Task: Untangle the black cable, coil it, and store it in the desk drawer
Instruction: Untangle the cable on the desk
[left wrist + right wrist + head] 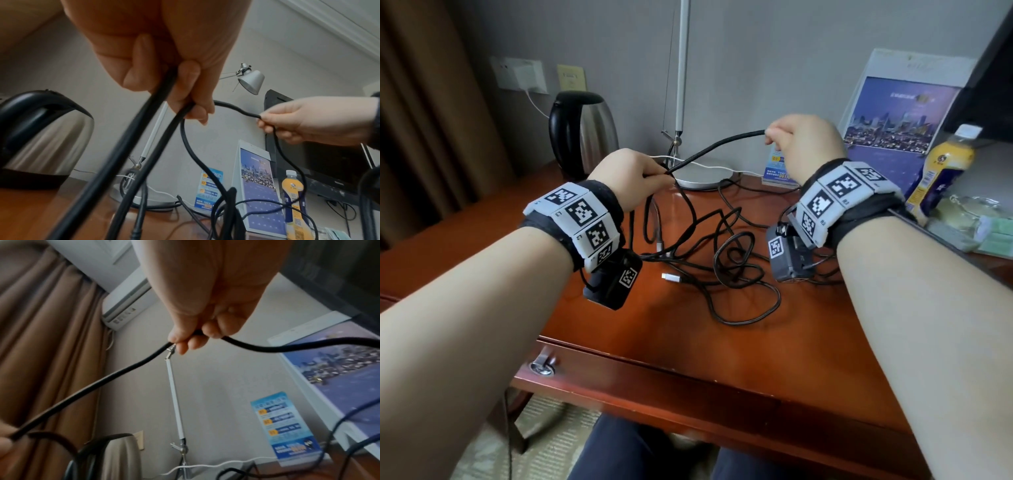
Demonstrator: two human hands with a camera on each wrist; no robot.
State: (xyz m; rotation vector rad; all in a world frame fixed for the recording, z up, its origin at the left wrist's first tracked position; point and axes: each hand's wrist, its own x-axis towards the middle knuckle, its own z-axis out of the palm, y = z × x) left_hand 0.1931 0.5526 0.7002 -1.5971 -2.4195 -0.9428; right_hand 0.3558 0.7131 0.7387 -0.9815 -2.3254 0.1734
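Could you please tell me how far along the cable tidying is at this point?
Early stage. Nothing is finished: most of the black cable lies tangled on the desk. In hand: the left hand and right hand each grip it, holding one stretch raised between them. Left: finishing the untangling, coiling, and storing it in the drawer, which looks closed.

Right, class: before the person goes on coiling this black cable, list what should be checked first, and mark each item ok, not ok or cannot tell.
1. Left hand grips the black cable: ok.
2. Right hand pinches the same cable further along: ok.
3. Stretch between the hands free of knots: ok, it runs clear in the right wrist view.
4. Rest of the cable untangled: not ok, loops still lie crossed on the desk.
5. Desk drawer open to take the coil: not ok, its front appears closed.
6. Cable free of the white cord by the lamp base: cannot tell.
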